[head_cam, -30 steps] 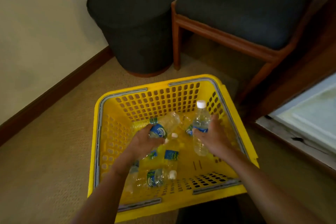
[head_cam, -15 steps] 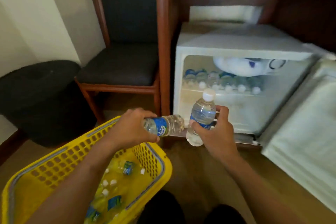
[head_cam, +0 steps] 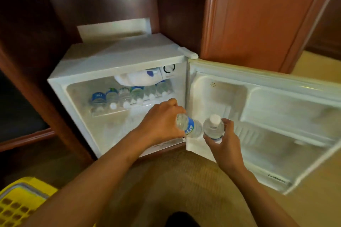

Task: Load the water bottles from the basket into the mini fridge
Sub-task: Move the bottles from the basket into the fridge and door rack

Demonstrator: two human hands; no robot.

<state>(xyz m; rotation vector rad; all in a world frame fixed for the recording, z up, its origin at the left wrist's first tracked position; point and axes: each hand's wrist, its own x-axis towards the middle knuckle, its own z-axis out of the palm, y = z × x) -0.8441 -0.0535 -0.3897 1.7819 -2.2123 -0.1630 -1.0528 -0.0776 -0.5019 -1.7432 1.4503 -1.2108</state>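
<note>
The white mini fridge (head_cam: 118, 61) stands open in a wooden cabinet, its door (head_cam: 276, 116) swung out to the right. Several water bottles (head_cam: 127, 96) lie in a row on its shelf. My left hand (head_cam: 160, 125) grips a clear bottle with a blue label (head_cam: 189, 128), held sideways at the fridge's front opening. My right hand (head_cam: 224, 143) grips a second bottle (head_cam: 214, 128) upright, white cap up, right beside the first, near the door hinge. A corner of the yellow basket (head_cam: 20, 202) shows at the bottom left.
A white freezer compartment and dial (head_cam: 168, 70) sit at the fridge's top. Dark wooden cabinet walls (head_cam: 92, 2) surround the fridge, with a brown cabinet door (head_cam: 258, 14) behind the fridge door. Beige carpet (head_cam: 184, 180) covers the floor in front.
Both hands lifted a bottle each out of the basket and carried them right and forward to the fridge opening. The view swung from the basket to the fridge.
</note>
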